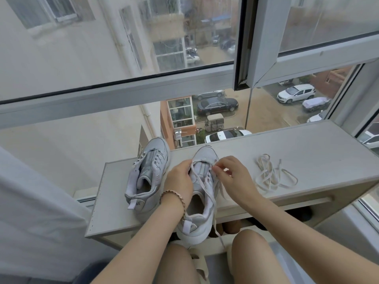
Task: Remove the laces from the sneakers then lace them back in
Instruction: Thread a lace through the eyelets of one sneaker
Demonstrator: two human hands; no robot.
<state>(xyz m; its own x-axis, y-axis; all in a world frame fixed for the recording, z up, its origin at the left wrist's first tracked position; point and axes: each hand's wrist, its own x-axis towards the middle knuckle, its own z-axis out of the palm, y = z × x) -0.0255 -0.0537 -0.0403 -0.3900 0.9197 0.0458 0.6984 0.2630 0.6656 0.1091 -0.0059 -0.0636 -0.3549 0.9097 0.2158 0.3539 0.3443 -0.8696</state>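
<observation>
- Currently: pale desk (307, 144) under a window (123, 93), parked cars (217, 105) outside.
- Mid-frame, left grip (180, 181) clasps centre sneaker (203, 193); right grip (231, 177) pinches its lace (214, 201).
- Beside it: unlaced sneaker (145, 173) left, loose lace (270, 175) right.

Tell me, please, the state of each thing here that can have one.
left sneaker: upright, unlaced.
right sneaker: upright, partly laced, heel past the shelf edge.
lace: through the front eyelets, ends loose.
spare lace: heaped on the shelf, untouched.
left hand: grips the right sneaker's side.
right hand: pinches the lace at an eyelet.
</observation>
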